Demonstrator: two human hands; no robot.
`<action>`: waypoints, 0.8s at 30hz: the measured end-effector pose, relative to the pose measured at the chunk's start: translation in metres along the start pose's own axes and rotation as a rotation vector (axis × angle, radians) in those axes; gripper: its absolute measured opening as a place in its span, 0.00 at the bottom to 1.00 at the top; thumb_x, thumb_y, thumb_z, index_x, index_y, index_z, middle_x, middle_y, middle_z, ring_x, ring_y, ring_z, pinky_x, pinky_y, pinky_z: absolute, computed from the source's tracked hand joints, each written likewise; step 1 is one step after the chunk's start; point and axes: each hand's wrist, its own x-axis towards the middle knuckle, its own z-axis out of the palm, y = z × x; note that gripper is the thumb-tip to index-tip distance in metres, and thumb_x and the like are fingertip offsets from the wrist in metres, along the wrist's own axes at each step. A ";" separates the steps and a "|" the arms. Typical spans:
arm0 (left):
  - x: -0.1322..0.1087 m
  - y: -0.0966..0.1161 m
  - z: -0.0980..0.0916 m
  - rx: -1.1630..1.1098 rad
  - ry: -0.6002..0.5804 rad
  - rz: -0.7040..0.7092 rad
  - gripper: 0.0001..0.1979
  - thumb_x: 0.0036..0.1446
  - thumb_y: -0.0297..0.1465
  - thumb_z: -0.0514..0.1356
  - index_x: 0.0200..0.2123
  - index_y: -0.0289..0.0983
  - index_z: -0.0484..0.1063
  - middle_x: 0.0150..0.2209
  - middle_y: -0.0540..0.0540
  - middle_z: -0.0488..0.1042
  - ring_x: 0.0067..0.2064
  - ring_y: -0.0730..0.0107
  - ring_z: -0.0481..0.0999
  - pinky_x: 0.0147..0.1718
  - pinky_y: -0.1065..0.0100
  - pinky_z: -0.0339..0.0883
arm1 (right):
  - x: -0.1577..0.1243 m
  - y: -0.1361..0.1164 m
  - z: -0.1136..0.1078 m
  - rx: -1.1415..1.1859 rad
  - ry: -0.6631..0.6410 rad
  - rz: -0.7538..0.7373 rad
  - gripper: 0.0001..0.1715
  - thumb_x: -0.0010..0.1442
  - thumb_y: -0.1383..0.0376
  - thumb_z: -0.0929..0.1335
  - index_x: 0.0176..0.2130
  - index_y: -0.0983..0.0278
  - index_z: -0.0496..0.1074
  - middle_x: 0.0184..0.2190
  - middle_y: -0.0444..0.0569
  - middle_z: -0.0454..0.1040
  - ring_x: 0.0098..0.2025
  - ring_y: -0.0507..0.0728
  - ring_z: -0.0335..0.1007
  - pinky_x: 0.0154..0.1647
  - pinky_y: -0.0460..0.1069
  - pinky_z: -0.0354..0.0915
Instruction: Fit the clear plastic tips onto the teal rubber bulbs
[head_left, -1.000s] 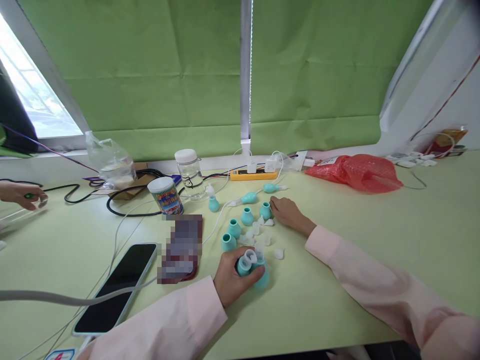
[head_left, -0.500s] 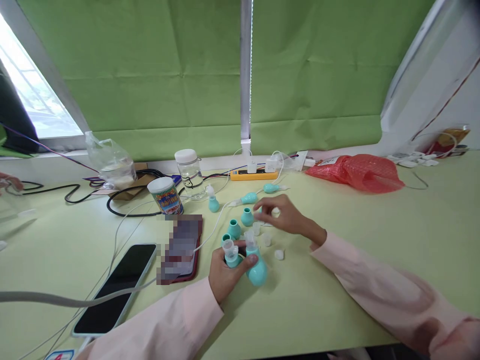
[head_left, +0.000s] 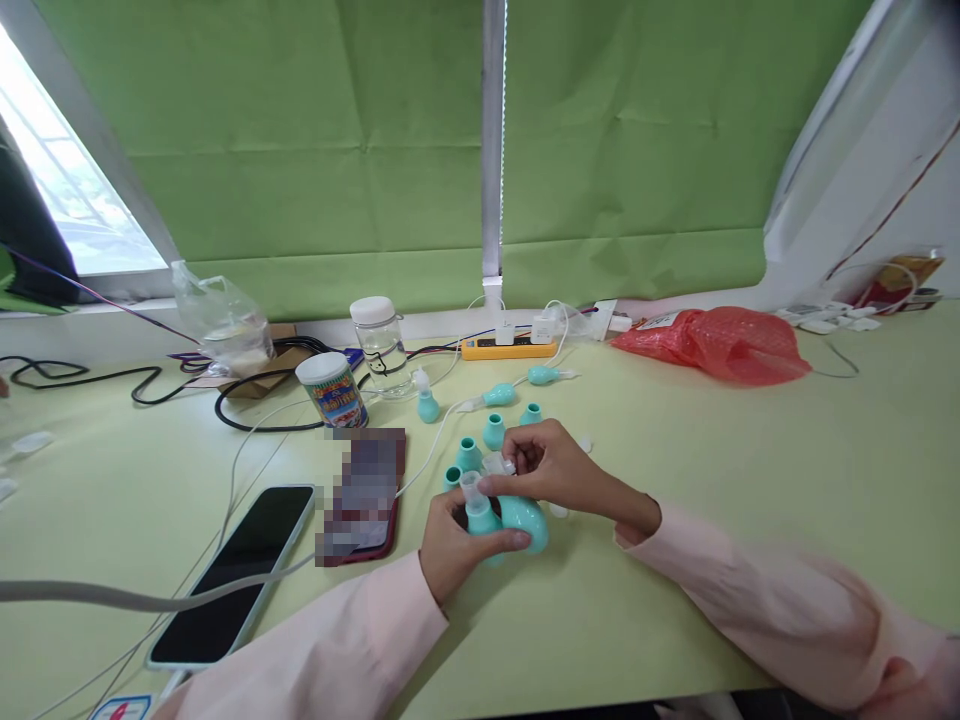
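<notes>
two teal bulbs (head_left: 525, 522) sit to the right of the red-cased phone (head_left: 367, 490), clamped between the thumb and fingers of your left hand (head_left: 452, 545); one has a clear nozzle (head_left: 472, 488) pointing up. your right hand (head_left: 551, 462), farther right of the phone, has its fingers bent at a clear piece (head_left: 495, 463), though whether they grip it cannot be told. four open-necked bulbs (head_left: 469, 455) stand right of the phone too.

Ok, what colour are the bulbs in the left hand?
The bulbs are turquoise, seen best in the head view.
</notes>
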 end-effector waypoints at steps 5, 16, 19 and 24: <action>-0.003 0.001 0.000 -0.149 -0.074 0.036 0.13 0.33 0.30 0.64 0.27 0.33 0.72 0.25 0.49 0.71 0.28 0.69 0.68 0.27 0.71 0.62 | 0.005 0.003 -0.012 0.216 -0.318 0.074 0.16 0.45 0.57 0.68 0.21 0.68 0.64 0.14 0.41 0.64 0.15 0.46 0.60 0.15 0.42 0.59; -0.006 -0.001 -0.002 -0.240 -0.150 -0.044 0.13 0.41 0.33 0.61 0.30 0.30 0.71 0.25 0.46 0.70 0.29 0.66 0.68 0.30 0.67 0.61 | 0.000 -0.013 -0.030 0.002 -0.268 -0.233 0.10 0.45 0.64 0.69 0.29 0.69 0.72 0.24 0.47 0.72 0.25 0.50 0.68 0.24 0.45 0.67; -0.007 -0.003 -0.003 -0.268 -0.131 -0.071 0.14 0.40 0.32 0.61 0.33 0.31 0.71 0.27 0.45 0.72 0.32 0.64 0.69 0.31 0.67 0.62 | 0.000 -0.014 -0.031 0.012 -0.297 -0.274 0.10 0.46 0.64 0.68 0.30 0.69 0.73 0.24 0.48 0.73 0.26 0.51 0.69 0.26 0.45 0.68; -0.006 -0.003 -0.004 -0.248 -0.134 -0.087 0.15 0.38 0.32 0.62 0.32 0.29 0.73 0.29 0.42 0.73 0.32 0.60 0.70 0.29 0.67 0.62 | 0.001 -0.012 -0.031 -0.015 -0.308 -0.344 0.09 0.48 0.64 0.68 0.29 0.68 0.73 0.23 0.48 0.74 0.25 0.51 0.69 0.27 0.46 0.68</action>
